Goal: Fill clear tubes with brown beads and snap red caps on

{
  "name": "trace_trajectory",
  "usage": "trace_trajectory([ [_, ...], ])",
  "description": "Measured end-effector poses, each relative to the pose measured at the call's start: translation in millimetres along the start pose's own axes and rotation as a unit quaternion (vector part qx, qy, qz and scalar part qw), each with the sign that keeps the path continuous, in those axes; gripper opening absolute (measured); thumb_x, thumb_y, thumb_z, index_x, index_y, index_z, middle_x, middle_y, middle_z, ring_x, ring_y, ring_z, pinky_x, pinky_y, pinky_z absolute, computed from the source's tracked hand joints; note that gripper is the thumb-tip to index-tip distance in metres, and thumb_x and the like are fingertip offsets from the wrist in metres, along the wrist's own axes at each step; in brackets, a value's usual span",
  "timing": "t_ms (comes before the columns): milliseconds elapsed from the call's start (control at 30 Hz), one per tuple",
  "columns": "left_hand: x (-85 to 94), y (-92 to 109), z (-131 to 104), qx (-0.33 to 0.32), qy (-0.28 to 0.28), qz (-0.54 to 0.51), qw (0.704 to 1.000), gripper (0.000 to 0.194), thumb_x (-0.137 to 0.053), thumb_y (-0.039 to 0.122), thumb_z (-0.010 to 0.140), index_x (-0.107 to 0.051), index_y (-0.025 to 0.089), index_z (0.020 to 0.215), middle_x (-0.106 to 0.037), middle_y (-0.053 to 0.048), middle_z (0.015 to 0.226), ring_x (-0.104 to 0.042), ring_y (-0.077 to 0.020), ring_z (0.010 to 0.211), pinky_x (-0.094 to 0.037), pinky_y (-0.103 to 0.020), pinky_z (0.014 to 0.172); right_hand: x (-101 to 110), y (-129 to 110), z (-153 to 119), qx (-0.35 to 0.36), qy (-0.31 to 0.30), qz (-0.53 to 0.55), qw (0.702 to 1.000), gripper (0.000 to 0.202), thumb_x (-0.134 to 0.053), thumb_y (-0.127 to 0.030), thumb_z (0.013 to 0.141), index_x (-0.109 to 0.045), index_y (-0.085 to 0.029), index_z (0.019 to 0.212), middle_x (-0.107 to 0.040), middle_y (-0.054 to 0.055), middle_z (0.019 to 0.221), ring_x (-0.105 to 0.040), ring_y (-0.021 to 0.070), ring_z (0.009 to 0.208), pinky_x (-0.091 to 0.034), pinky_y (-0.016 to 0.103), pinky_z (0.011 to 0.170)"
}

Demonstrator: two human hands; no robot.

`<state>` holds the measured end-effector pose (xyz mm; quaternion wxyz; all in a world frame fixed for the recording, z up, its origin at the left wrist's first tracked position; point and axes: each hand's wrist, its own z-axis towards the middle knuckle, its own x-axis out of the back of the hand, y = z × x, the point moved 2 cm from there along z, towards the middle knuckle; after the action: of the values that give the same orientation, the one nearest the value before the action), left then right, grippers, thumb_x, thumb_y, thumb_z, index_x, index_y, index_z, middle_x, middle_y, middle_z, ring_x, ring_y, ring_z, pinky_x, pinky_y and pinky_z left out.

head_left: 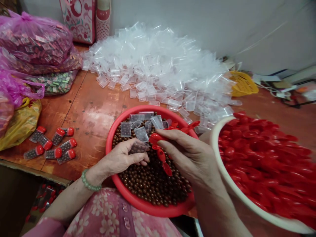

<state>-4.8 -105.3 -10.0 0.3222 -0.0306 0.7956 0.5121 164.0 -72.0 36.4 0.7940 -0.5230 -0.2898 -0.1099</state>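
Note:
My left hand point(125, 156) is closed around a small clear plastic container point(138, 147) with brown balls inside, tilted over the red basin point(117, 126). Just to its right, my right hand point(187, 153) pinches a red plastic cap point(155, 137) between thumb and fingers, close to the container's mouth but apart from it. Other red caps point(167, 168) show below and behind these fingers. Many shiny brown balls point(148, 184) fill the basin, and several clear containers point(141, 134) lie on top of them toward the back.
Behind the basin rises a large heap of clear containers point(158, 62). A cream tub point(217, 144) of red caps point(266, 164) stands at right. Several filled, capped containers point(53, 153) lie at left, near pink bags point(37, 42). A yellow basket point(244, 84) sits at back right.

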Motion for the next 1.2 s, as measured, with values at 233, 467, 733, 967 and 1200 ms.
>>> trace_trajectory([
  [233,-0.2,-2.0,0.9,-0.016,0.006,-0.001,1.000,0.033,-0.070,0.029,0.076,-0.057,0.014,0.102,-0.058,-0.001,0.086,-0.056,-0.0113,0.075,-0.047,-0.028,0.077,-27.9,-6.8,-2.9,-0.028,0.012,0.053,0.998,0.018,-0.064,-0.023,0.087,-0.070,-0.026,0.104,-0.075,0.002,0.096,-0.071,0.0183,0.085,-0.058,0.033,0.081],
  [467,0.9,-3.2,1.5,-0.010,-0.005,0.056,0.998,0.021,-0.063,0.025,0.079,-0.054,0.013,0.095,-0.056,0.000,0.078,-0.052,-0.0099,0.070,-0.044,-0.026,0.071,-30.0,-0.2,-7.8,-0.035,0.029,0.065,0.997,0.018,-0.064,-0.021,0.086,-0.070,-0.024,0.103,-0.075,0.002,0.094,-0.071,0.0173,0.083,-0.058,0.031,0.078],
  [733,0.7,-2.0,0.6,-0.012,-0.022,0.068,0.997,0.024,-0.064,0.031,0.080,-0.053,0.013,0.092,-0.054,0.001,0.074,-0.051,-0.0091,0.066,-0.043,-0.024,0.066,-30.9,1.2,-8.8,0.027,0.027,0.039,0.999,0.016,-0.061,-0.016,0.087,-0.066,-0.023,0.101,-0.073,0.002,0.089,-0.070,0.0155,0.079,-0.057,0.027,0.073],
  [967,2.6,0.0,0.3,-0.023,-0.012,0.052,0.998,0.028,-0.065,0.040,0.081,-0.056,0.013,0.080,-0.054,0.001,0.073,-0.048,-0.0092,0.068,-0.040,-0.023,0.067,-33.6,-6.1,-9.1,0.171,-0.062,-0.125,0.975,0.064,-0.072,-0.049,0.077,-0.048,-0.016,0.125,-0.067,0.015,0.105,-0.066,0.0285,0.093,-0.057,0.041,0.078],
  [1200,0.8,0.9,1.1,-0.010,-0.010,-0.037,0.999,0.042,-0.074,0.050,0.072,-0.057,0.012,0.077,-0.056,0.000,0.072,-0.051,-0.0101,0.068,-0.043,-0.025,0.070,-48.4,-9.2,-11.0,0.227,-0.013,-0.252,0.941,0.060,-0.057,-0.029,0.082,-0.036,-0.007,0.134,-0.062,0.020,0.104,-0.062,0.0301,0.093,-0.054,0.045,0.075],
])
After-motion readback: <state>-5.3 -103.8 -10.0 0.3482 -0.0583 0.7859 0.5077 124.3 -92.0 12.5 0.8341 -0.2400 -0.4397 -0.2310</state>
